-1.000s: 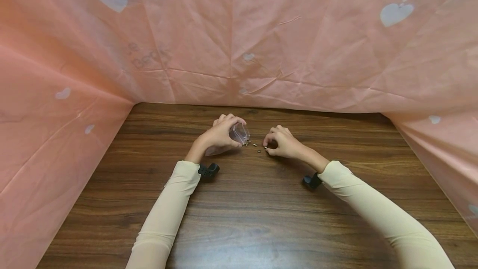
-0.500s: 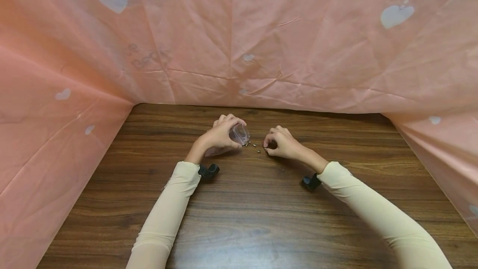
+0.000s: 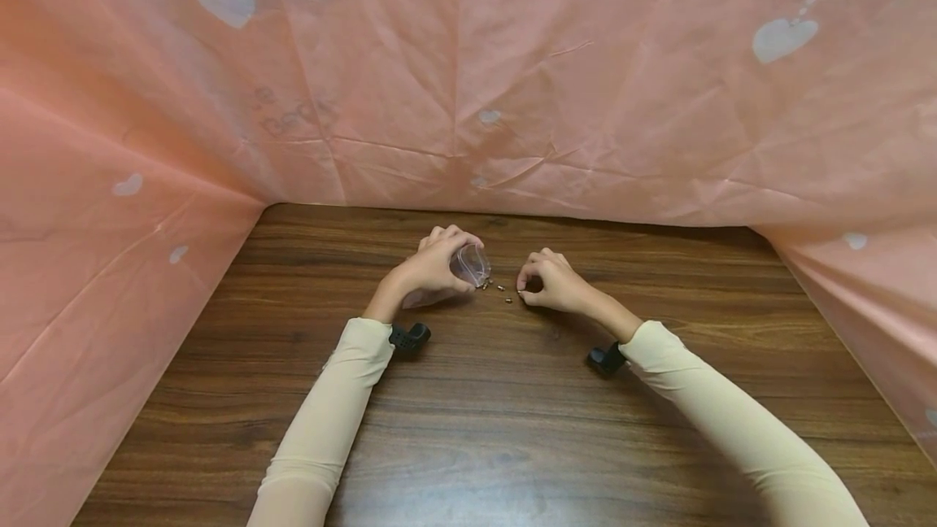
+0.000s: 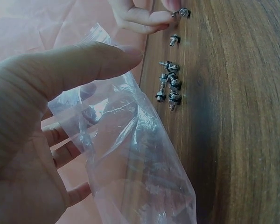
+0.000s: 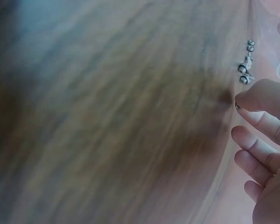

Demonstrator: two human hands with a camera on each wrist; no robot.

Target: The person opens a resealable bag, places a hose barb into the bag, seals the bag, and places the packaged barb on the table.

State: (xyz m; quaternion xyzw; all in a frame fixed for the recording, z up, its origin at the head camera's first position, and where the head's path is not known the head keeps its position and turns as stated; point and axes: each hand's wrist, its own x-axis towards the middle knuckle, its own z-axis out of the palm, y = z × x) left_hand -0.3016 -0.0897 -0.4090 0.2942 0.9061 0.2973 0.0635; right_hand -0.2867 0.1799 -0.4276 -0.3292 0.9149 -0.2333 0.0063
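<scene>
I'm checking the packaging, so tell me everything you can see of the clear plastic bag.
The clear bag looks like thin, glossy plastic film, creased and catching highlights. Pale lines run along its mouth, which gapes toward small metal fittings on the wooden table. The left hand grips it at the mouth, and the bag's body extends beneath that hand. Whether anything is inside is hard to tell.

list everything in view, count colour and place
plastic bag: one, clear, in the left hand
metal fittings: several, exact count unclear, silvery, between the bag's mouth and the right hand
table: one, brown, under the hands
cloth: count unclear, pink, behind and beside the table
hearts: several, white, on the cloth
wrist devices: two, black, one per wrist
sleeves: two, cream, one per arm
left hand: one, bare, holding the bag
right hand: one, bare, pinching one metal fitting
</scene>
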